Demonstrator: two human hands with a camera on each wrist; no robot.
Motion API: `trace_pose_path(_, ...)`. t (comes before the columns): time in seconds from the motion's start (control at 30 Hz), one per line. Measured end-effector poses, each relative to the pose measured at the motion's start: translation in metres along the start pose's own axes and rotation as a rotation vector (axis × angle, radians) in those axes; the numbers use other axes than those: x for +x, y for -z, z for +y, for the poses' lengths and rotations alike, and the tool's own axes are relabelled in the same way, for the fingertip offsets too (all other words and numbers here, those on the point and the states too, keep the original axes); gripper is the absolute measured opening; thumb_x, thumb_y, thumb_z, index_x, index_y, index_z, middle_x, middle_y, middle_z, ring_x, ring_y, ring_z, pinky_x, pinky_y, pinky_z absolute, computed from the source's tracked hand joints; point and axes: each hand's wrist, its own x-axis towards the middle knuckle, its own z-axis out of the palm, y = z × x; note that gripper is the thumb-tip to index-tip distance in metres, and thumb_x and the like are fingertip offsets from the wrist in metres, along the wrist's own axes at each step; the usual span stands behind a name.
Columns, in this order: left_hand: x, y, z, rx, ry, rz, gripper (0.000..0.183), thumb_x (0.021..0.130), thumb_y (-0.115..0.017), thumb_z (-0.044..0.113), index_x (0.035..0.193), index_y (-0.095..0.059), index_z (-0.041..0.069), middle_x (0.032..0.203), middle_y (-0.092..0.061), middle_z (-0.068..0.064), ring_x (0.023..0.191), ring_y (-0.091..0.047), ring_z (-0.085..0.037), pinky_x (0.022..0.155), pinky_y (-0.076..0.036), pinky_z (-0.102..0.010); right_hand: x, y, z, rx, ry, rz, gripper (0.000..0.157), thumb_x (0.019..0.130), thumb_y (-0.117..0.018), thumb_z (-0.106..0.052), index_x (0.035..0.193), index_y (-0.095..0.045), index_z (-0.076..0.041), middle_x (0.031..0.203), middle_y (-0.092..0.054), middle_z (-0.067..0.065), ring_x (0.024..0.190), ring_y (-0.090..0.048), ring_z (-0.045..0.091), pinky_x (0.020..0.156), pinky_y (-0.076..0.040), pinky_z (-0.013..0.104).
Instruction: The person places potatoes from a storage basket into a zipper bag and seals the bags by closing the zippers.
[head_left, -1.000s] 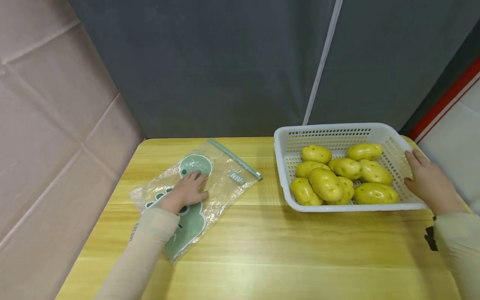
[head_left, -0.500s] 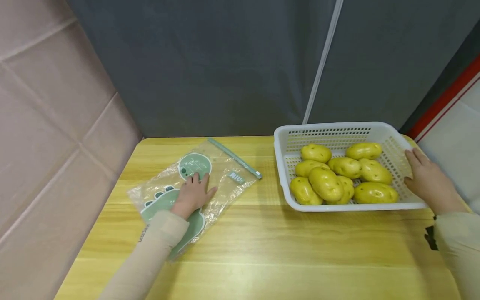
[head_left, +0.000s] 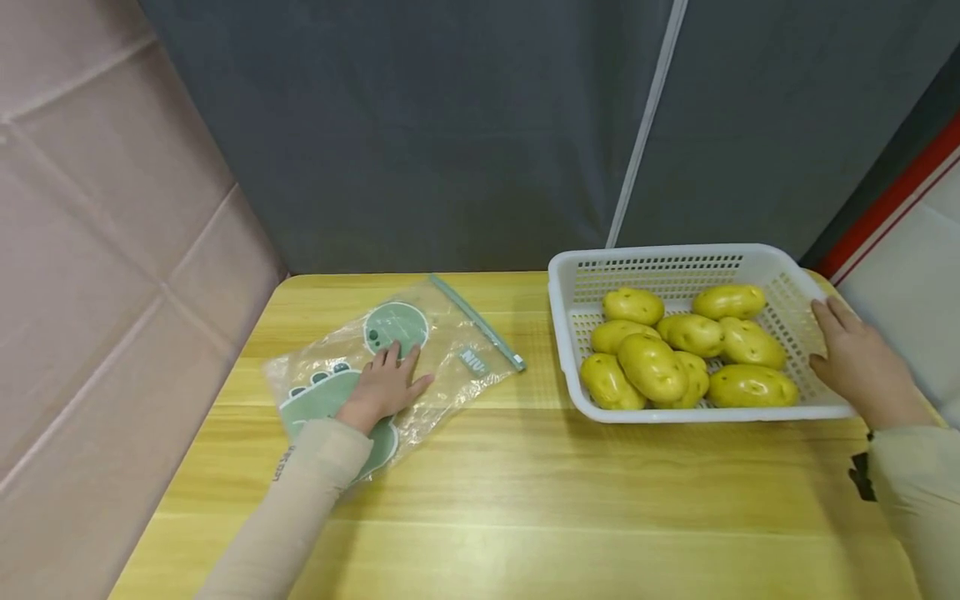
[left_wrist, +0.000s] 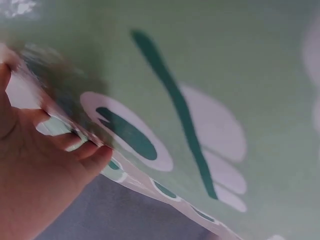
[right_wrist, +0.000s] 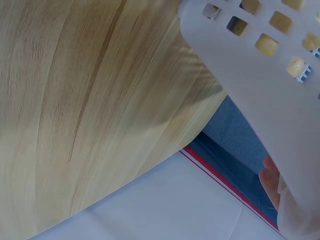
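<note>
My left hand [head_left: 381,392] lies with spread fingers on a clear plastic zip bag [head_left: 442,387] printed with a green cartoon dinosaur. The bag is flat and slightly wrinkled, its green slider strip [head_left: 480,325] toward the back right. In the left wrist view, the printed film [left_wrist: 200,100] fills most of the picture and fingertips touch its edge. At the right, my right hand [head_left: 862,358] holds the end rim of a white plastic basket [head_left: 712,415]; some fingers [right_wrist: 270,182] show beyond its wall in the right wrist view. Several yellow potatoes [head_left: 651,368] lie inside the basket.
Both bag and basket rest on a light wooden table [head_left: 525,500]. A dark grey curtain [head_left: 450,142] stands behind it. Pale padded panels [head_left: 97,292] rise at the left, and a white surface with a red edge [head_left: 900,200] borders the right.
My left hand has slid a little to the right over the bag. The bag has turned slightly, its lower corner shifting upward. My right hand, basket and potatoes stay put.
</note>
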Motion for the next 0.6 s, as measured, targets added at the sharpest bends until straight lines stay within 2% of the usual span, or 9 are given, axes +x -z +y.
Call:
trace_pose_path(0.17,0.001,0.002,-0.008,-0.051,-0.066,-0.038,0.07,0.101,-0.034,0.048,0.154,-0.013,0.008,0.157,-0.003,-0.029,0.143,-0.007,-0.051,0.116,-0.013,-0.065,0.0,0.002,-0.001,-0.002,-0.006,-0.011,0.082,0.081,-0.061,0.005,0.146,-0.012,0.014,0.149,-0.011,0.039,0.112,-0.03,0.065,0.09,-0.032,0.074)
trace_pose_path(0.33,-0.001,0.006,-0.013,-0.078,-0.088,-0.068,0.07,0.1,-0.037,0.048,0.154,-0.014,0.01,0.159,-0.001,-0.026,0.144,-0.004,-0.049,0.117,-0.009,-0.063,0.0,0.002,-0.001,-0.007,-0.004,-0.005,0.082,0.08,-0.061,0.005,0.145,-0.013,0.014,0.149,-0.013,0.039,0.112,-0.031,0.065,0.09,-0.033,0.073)
trace_pose_path(0.43,-0.001,0.009,-0.01,-0.057,-0.077,-0.038,0.067,0.099,-0.04,0.047,0.153,-0.021,0.01,0.158,-0.008,-0.026,0.144,-0.01,-0.049,0.117,-0.013,-0.063,0.0,0.001,-0.001,-0.009,-0.005,-0.005,0.082,0.08,-0.062,0.005,0.145,-0.013,0.014,0.148,-0.013,0.04,0.112,-0.031,0.065,0.09,-0.033,0.073)
trace_pose_path(0.6,0.0,0.009,0.003,0.009,-0.047,0.078,0.063,0.099,-0.04,0.049,0.145,-0.039,0.006,0.151,-0.03,-0.025,0.138,-0.029,-0.047,0.113,-0.029,-0.059,0.0,0.0,-0.001,-0.01,-0.004,-0.006,0.082,0.08,-0.062,0.006,0.145,-0.013,0.015,0.148,-0.013,0.04,0.112,-0.031,0.065,0.089,-0.033,0.073)
